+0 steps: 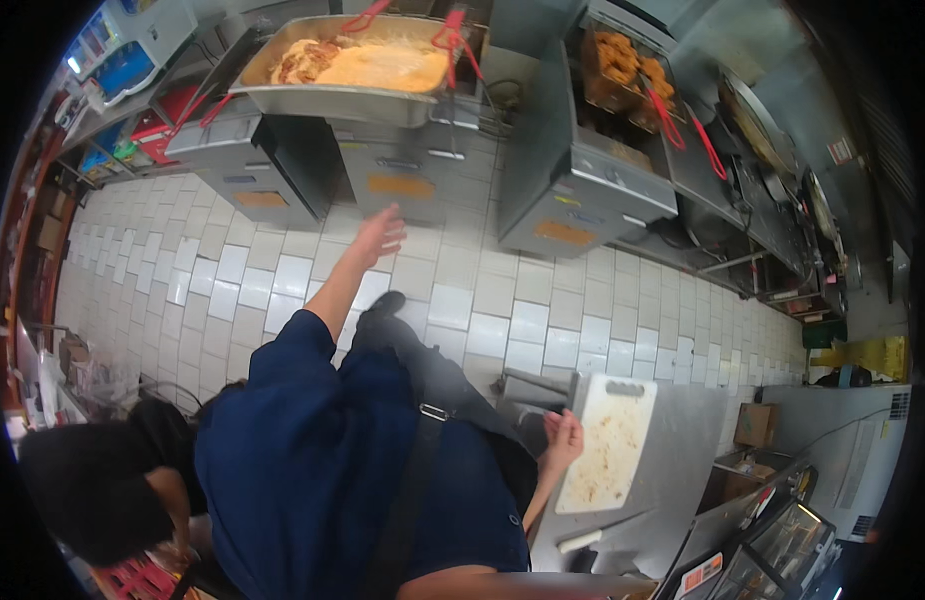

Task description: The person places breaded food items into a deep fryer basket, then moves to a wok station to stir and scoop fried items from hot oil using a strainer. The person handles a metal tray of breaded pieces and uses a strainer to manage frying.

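My left hand (380, 236) reaches forward over the tiled floor with its fingers spread and nothing in it. Beyond it, a deep steel pan (342, 101) of pale orange flour-like powder (387, 66) and darker coated pieces (305, 60) rests across the fryer cabinets. Low at my right side, my right hand (564, 439) is loosely curled, and no object shows in it. Close beside that hand lies a white cutting board (609, 442) strewn with brown crumbs, on a steel worktable (680, 427). A knife with a white handle (580, 541) lies near the board.
Fryer baskets (616, 94) with red handles hold fried food (620, 56) above the right fryer cabinet (552, 195). Another person (95, 487) in dark clothing bends at the left, by a red crate (136, 577). A glass display case (785, 547) stands at lower right.
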A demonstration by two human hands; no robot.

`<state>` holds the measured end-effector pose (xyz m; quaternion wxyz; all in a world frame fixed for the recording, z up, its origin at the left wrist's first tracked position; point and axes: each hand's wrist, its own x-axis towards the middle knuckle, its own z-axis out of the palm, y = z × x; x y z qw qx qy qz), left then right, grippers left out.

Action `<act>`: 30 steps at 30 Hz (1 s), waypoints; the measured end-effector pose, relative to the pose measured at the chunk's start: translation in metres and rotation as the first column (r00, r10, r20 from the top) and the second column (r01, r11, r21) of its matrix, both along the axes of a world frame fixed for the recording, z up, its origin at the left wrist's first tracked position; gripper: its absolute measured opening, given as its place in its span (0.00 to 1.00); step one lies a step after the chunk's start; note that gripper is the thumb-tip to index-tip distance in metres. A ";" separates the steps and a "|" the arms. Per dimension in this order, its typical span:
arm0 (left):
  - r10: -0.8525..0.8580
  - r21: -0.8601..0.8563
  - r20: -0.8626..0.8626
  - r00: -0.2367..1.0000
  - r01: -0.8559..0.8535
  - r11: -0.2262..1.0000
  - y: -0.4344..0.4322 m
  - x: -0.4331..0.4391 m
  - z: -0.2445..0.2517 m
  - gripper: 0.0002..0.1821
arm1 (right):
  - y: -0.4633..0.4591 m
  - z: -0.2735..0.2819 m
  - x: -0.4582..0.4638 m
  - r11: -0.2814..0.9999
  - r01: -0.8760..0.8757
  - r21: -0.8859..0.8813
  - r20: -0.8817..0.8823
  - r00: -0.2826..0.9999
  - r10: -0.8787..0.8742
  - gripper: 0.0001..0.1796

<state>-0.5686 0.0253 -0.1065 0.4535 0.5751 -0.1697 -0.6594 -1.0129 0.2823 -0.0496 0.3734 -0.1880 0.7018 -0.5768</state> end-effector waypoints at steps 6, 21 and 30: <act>0.463 -0.034 -0.258 0.848 -0.486 0.873 -0.142 0.161 0.087 0.66 | -0.106 0.016 0.085 0.988 0.128 -0.083 0.003 0.992 -0.128 0.17; 0.370 -0.075 -0.371 0.852 -0.425 0.902 -0.189 0.256 0.101 0.28 | -0.183 0.032 0.239 0.980 -0.179 -0.086 0.088 0.978 0.187 0.21; 0.410 -0.067 -0.244 0.879 -0.437 0.897 -0.095 0.270 0.123 0.26 | -0.132 -0.005 0.220 0.979 -0.205 -0.002 0.180 0.963 0.202 0.20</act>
